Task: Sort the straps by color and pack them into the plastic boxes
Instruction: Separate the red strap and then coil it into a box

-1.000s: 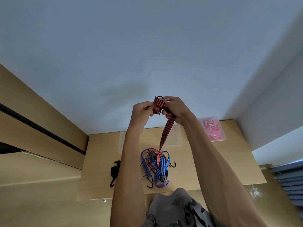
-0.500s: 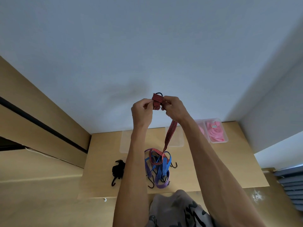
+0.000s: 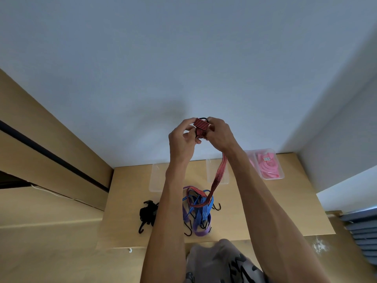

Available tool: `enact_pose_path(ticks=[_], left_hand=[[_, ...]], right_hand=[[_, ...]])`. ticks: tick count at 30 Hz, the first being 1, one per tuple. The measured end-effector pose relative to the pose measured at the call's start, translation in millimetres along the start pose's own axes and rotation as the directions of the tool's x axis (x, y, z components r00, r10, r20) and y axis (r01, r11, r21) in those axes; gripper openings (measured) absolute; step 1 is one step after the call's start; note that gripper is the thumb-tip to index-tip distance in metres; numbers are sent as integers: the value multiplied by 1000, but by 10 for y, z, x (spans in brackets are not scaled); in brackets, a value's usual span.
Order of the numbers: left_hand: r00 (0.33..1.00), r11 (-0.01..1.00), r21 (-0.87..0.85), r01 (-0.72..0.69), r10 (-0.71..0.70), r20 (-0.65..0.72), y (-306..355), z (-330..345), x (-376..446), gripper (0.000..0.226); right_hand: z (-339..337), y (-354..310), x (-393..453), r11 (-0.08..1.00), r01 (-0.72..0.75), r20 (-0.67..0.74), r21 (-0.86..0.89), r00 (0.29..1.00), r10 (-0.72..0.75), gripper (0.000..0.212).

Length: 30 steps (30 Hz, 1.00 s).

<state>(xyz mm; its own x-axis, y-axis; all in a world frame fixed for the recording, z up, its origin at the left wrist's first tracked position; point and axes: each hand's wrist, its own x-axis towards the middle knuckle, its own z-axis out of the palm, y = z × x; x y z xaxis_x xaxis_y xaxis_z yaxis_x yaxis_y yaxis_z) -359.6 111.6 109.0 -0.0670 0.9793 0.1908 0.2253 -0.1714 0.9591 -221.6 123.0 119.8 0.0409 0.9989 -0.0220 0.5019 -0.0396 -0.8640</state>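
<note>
Both hands are raised above the light wooden table [image 3: 240, 213] and work the same item. The left hand [image 3: 182, 139] has its fingers curled, pinching the folded bundle of the red-and-black striped elastic strap [image 3: 201, 127]; the right hand [image 3: 219, 133] grips the same bundle from the other side, fingers closed round it. A black hook shows just above the bundle, between the two hands. The strap's free length hangs below the right wrist and ends in a loop lying on the pile of blue and purple straps with black hooks [image 3: 199, 211] on the table. A black strap bundle [image 3: 146, 214] lies left of the pile. Two clear plastic boxes [image 3: 217, 172] stand behind it. A third clear box with pink straps [image 3: 268, 165] stands at the far right; its small label is too small to read.
</note>
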Motion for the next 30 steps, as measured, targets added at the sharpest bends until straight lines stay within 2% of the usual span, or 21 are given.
enact_pose_path(ticks=[3, 7, 9, 10, 11, 13, 14, 16, 21, 23, 28, 30], left_hand=[[997, 999, -43, -7, 4, -83, -4, -11, 10, 23], [975, 997, -53, 64, -74, -209, -41, -53, 68, 21], [964, 997, 1, 79, -76, -253, -89, -85, 104, 22], [963, 997, 27, 77, -67, -261, -113, -94, 119, 22], [964, 996, 50, 71, -56, -259, -132, -100, 124, 23], [974, 994, 97, 47, -24, -225, -168, -95, 125, 23], [979, 992, 123, 30, -4, -201, -191, -89, 118, 23], [985, 989, 151, -4, 29, -167, -239, -75, 85, 24], [995, 998, 15, 60, -59, -77, -271, -45, 45, 33], [997, 998, 11, 67, -66, -43, -281, -30, 54, 40], [977, 986, 150, 70, -38, -209, -327, -33, 84, 31], [975, 978, 180, 106, -67, -210, -341, -52, 78, 31]], right_hand=[[-5, -11, 0, 997, -24, 40, 71, 999, 21, 12], [29, -1, -32, 982, -47, 68, 183, 997, 35, 15], [34, 21, -54, 981, -72, 163, 181, 986, 42, 11], [38, 31, -61, 985, -90, 216, 145, 975, 57, 17], [46, 45, -66, 991, -97, 246, 91, 967, 72, 23], [66, 53, -58, 997, -71, 189, 23, 980, 65, 17], [68, 40, -56, 997, -65, 139, 37, 989, 60, 11], [50, 10, -43, 993, -78, 89, 83, 994, 70, 12], [-18, -43, -8, 994, -76, 93, 75, 993, 69, 15], [-43, -44, 2, 995, -78, 108, 70, 992, 70, 15], [-64, -21, -13, 995, -102, 222, -20, 970, 104, 19], [-47, -33, -4, 991, -102, 257, -84, 959, 120, 15]])
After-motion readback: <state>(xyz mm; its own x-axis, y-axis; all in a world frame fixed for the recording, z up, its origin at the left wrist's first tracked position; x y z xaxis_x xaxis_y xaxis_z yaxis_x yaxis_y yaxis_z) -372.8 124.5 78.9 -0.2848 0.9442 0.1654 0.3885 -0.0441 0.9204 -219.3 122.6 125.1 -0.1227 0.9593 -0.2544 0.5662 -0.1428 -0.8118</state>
